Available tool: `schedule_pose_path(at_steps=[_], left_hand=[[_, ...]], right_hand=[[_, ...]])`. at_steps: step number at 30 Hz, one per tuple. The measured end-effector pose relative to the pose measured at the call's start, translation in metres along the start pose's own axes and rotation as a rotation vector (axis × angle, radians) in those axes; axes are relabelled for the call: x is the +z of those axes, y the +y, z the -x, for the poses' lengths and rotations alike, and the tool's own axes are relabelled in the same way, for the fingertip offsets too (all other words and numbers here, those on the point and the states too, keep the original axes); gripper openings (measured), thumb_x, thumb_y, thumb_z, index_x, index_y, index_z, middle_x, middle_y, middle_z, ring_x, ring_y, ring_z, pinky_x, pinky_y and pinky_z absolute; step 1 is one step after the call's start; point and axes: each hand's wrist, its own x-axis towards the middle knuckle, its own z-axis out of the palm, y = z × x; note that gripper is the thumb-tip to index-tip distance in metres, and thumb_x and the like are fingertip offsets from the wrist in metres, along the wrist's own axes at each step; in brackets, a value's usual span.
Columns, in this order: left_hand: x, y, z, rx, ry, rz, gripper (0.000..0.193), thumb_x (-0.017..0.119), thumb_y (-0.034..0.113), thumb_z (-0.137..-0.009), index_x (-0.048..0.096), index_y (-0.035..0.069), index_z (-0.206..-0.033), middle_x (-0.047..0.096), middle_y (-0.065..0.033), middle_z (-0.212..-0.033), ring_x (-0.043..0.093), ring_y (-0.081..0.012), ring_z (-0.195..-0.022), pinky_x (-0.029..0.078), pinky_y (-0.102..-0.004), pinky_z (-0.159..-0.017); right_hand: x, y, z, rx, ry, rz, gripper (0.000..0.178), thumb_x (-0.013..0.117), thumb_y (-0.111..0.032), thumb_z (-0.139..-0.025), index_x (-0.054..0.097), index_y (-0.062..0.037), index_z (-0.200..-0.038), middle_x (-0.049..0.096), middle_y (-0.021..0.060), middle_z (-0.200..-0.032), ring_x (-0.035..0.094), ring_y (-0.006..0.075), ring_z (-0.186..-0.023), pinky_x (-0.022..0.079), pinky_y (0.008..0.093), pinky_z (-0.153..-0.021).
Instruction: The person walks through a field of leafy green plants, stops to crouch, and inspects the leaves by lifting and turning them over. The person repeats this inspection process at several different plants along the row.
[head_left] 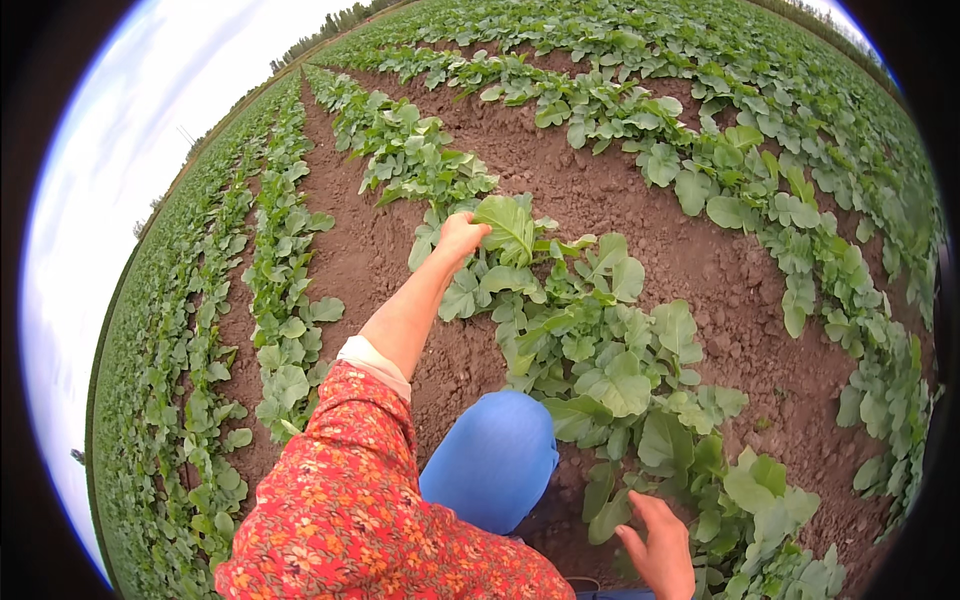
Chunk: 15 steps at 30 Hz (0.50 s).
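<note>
My left hand (462, 238) is stretched forward over the middle row, its fingers pinched on the edge of a broad green leaf (508, 229). The leaf is lifted so that its pale veins show, and it seems still joined to its plant. Low in the view, my right hand (661, 548) hangs beside the nearer leafy plants (668, 445) of the same row. Its thumb and forefinger are apart, close to a drooping leaf (610, 515), with nothing seen between them. The other fingers of that hand are partly hidden.
My bent knee in blue trousers (490, 460) is beside the row. Brown soil furrows (590, 190) run between the rows. More leafy rows stand to the left (285, 330) and right (760, 190), reaching to a tree line (325, 28) far off.
</note>
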Motion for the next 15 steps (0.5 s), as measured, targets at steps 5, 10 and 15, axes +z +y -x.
schedule_pose_path(at_steps=[5,10,15], left_hand=[[0.0005,0.0062,0.0039,-0.002,-0.001,-0.032,0.038,0.071,0.019,-0.081,0.066,-0.001,-0.113,0.07,-0.0099,-0.091,0.064,-0.0157,-0.071,0.05,-0.0323,-0.061],[-0.0017,0.0051,0.0031,-0.003,-0.021,-0.035,0.038,0.071,0.019,-0.082,0.067,-0.001,-0.114,0.07,-0.0097,-0.091,0.064,-0.0155,-0.072,0.05,-0.0322,-0.062],[-0.0036,0.0028,0.0054,-0.025,-0.016,-0.037,0.032,0.069,0.019,-0.084,0.068,0.003,-0.112,0.069,-0.0064,-0.091,0.063,-0.0134,-0.072,0.05,-0.0304,-0.062]], right_hand=[[-0.0016,-0.001,0.0001,0.013,-0.007,0.002,0.05,0.076,-0.01,-0.077,0.059,0.0013,-0.123,0.063,0.0205,-0.119,0.062,0.0395,-0.106,0.051,0.0431,-0.089],[-0.0026,-0.0037,0.0,0.034,-0.018,0.0,0.049,0.075,-0.011,-0.078,0.059,0.0012,-0.123,0.063,0.0204,-0.12,0.061,0.0392,-0.107,0.051,0.0432,-0.09],[-0.0016,-0.0023,-0.0003,0.021,-0.019,0.003,0.049,0.075,-0.011,-0.078,0.059,0.0011,-0.123,0.063,0.0202,-0.12,0.061,0.0393,-0.107,0.051,0.0431,-0.09]])
